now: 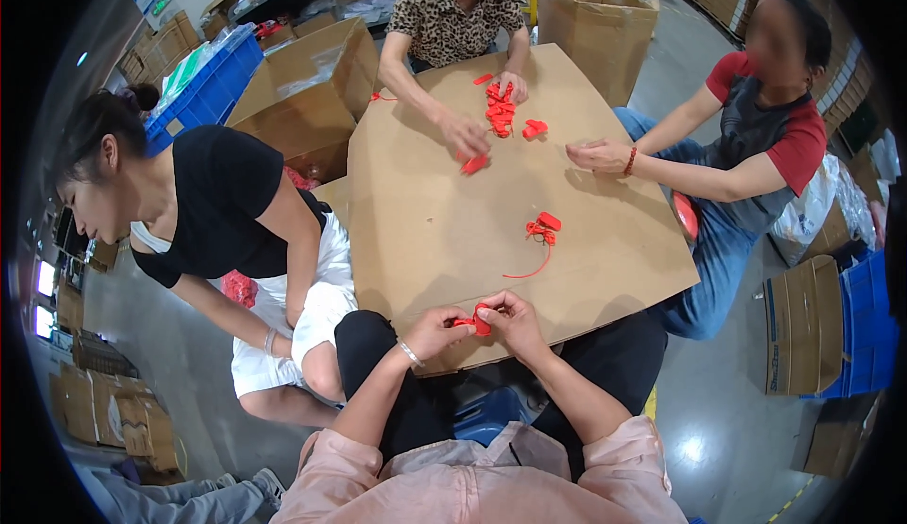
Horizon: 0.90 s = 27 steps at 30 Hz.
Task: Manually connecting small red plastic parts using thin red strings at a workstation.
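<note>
Left hand (pixel 436 327) and right hand (pixel 510 316) both pinch one small red piece (pixel 480 320), fingers clenched on it, at near edge of cardboard counter (pixel 425 231). Red looped piece (pixel 542 229) lies just beyond.

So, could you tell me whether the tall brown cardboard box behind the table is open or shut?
Open: the tall brown cardboard box has its top flaps standing up, showing its inside.

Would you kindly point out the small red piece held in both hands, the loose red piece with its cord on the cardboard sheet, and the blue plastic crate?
Small red piece (pixel 480 320), head view, its middle between the fingertips.
Loose red piece with cord (pixel 545 225), head view, its thick red end.
Blue plastic crate (pixel 213 89), head view, its side wall.
</note>
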Each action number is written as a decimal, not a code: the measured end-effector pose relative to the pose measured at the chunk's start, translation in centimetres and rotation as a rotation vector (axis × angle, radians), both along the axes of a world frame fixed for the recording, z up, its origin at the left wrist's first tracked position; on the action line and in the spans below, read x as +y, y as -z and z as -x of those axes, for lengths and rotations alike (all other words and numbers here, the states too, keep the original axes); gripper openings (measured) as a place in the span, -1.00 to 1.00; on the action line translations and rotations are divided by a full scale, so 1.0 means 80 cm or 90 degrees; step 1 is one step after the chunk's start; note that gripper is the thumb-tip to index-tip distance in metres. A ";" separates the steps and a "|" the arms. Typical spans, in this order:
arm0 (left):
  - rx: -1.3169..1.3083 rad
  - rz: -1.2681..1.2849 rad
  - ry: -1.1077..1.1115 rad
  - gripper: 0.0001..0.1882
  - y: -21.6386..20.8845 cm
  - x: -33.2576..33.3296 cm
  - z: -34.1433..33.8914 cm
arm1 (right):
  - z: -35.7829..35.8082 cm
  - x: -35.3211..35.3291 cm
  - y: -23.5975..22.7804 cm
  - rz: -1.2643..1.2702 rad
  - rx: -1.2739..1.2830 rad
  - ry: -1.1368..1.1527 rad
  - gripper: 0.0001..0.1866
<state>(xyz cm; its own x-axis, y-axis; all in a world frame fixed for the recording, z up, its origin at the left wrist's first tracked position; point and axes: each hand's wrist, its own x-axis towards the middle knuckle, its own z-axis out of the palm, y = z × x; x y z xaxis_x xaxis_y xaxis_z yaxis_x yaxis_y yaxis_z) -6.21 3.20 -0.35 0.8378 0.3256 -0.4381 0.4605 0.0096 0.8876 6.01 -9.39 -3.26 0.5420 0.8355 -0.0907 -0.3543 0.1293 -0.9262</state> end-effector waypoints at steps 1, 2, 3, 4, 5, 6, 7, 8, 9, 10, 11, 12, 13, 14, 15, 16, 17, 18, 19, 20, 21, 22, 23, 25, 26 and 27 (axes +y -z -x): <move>0.001 0.000 0.002 -0.81 0.001 0.002 0.003 | 0.004 0.000 0.001 0.000 0.001 0.002 -0.92; 0.001 -0.004 0.007 -0.83 0.004 0.003 0.007 | 0.007 0.000 0.002 0.010 0.021 0.002 -0.92; 0.002 -0.008 0.012 -0.83 0.005 0.003 0.010 | 0.011 -0.001 0.004 0.020 0.042 0.002 -0.91; 0.004 -0.008 0.012 -0.83 0.005 0.002 0.011 | 0.012 -0.002 0.007 0.020 0.043 0.003 -0.91; -0.005 0.009 -0.004 -0.83 0.004 0.000 0.012 | 0.012 -0.003 0.011 0.059 0.113 -0.015 -0.90; -0.014 0.026 -0.021 -0.82 0.005 -0.001 0.014 | 0.013 -0.004 0.013 0.098 0.183 -0.033 -0.88; -0.014 0.026 -0.021 -0.82 0.009 -0.001 0.015 | 0.012 -0.003 0.013 0.098 0.183 -0.033 -0.88; -0.023 0.060 -0.033 -0.81 0.015 -0.001 0.014 | 0.010 -0.002 0.011 0.139 0.140 -0.053 -0.85; -0.033 0.094 -0.044 -0.81 0.017 0.000 0.012 | 0.007 -0.001 0.007 0.179 0.095 -0.073 -0.83; -0.035 0.094 -0.043 -0.81 0.018 0.004 0.009 | 0.000 0.001 0.002 0.179 0.093 -0.071 -0.83; -0.025 0.096 -0.064 -0.81 0.016 0.010 0.005 | -0.009 0.004 -0.005 0.180 -0.211 0.022 -0.81; -0.015 0.096 -0.087 -0.81 0.015 0.016 0.002 | -0.021 0.009 -0.009 0.172 -0.513 0.116 -0.78; -0.019 0.093 -0.084 -0.81 0.016 0.024 -0.002 | -0.039 0.012 -0.013 0.170 -0.516 0.120 -0.78; -0.028 0.107 -0.112 -0.82 0.018 0.033 -0.007 | -0.061 0.014 -0.017 0.202 -0.758 0.136 -0.81; -0.038 0.124 -0.137 -0.82 0.018 0.039 -0.014 | -0.078 0.010 -0.020 0.239 -1.002 0.152 -0.83; -0.052 0.136 -0.140 -0.83 0.018 0.044 -0.024 | -0.092 0.010 -0.010 0.308 -1.062 0.118 -0.88; -0.058 0.135 -0.133 -0.83 0.018 0.048 -0.035 | -0.100 0.011 -0.001 0.311 -1.067 0.125 -0.88; -0.052 0.159 -0.169 -0.83 0.015 0.053 -0.046 | -0.105 0.013 0.003 0.325 -1.108 0.058 -0.90; -0.046 0.183 -0.205 -0.83 0.013 0.058 -0.056 | -0.109 0.014 0.007 0.340 -1.147 -0.011 -0.92; -0.051 0.179 -0.204 -0.83 0.013 0.065 -0.069 | -0.112 0.016 0.012 0.337 -1.151 -0.006 -0.92; -0.067 0.195 -0.219 -0.83 0.014 0.072 -0.080 | -0.111 0.020 0.011 0.324 -1.168 -0.017 -0.91; -0.082 0.212 -0.233 -0.83 0.015 0.079 -0.091 | -0.110 0.023 0.010 0.310 -1.185 -0.028 -0.91; -0.084 0.209 -0.236 -0.83 0.016 0.084 -0.102 | -0.112 0.022 0.008 0.305 -1.186 -0.027 -0.91; -0.096 0.227 -0.230 -0.83 0.016 0.089 -0.133 | -0.117 0.014 -0.006 0.237 -1.051 -0.005 -0.91; -0.096 0.224 -0.229 -0.83 0.015 0.093 -0.148 | -0.118 0.014 -0.009 0.234 -1.051 -0.002 -0.91; -0.102 0.219 -0.213 -0.83 0.014 0.094 -0.162 | -0.115 0.015 -0.011 0.234 -0.836 -0.025 -0.89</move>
<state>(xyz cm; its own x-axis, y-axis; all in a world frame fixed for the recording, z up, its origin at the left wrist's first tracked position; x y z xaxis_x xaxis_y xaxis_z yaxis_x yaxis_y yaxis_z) 6.74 10.74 -1.47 0.7773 0.4476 -0.4422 0.2410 0.4374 0.8664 15.22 -8.20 -2.39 0.3767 0.8920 0.2498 0.8084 -0.1849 -0.5588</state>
